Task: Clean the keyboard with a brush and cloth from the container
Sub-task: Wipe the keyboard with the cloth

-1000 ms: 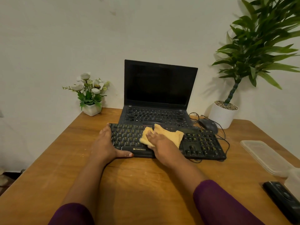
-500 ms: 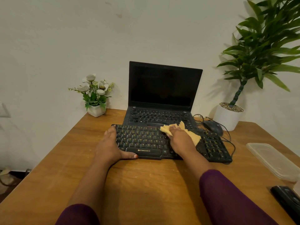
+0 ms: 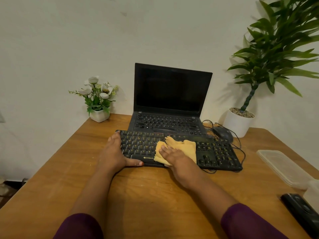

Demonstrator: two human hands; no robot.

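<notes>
Sliding back from the far key rows, the right hand [image 3: 174,156] now lies flat on the yellow cloth [image 3: 188,145], fingers [image 3: 164,149] straight, pressing it onto the middle front of the black keyboard [image 3: 217,152]. The left hand [image 3: 112,152] braces the keyboard's left end, fingers straight, thumb along the front edge. The keyboard lies on the wooden bench [image 3: 155,195], just before the open laptop [image 3: 172,90]

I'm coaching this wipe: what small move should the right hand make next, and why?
Probably slide the cloth rightward over the number pad. The right hand presses it on the middle of the keyboard, the left hand steadies the left end, and the right-side keys lie uncovered.
</notes>
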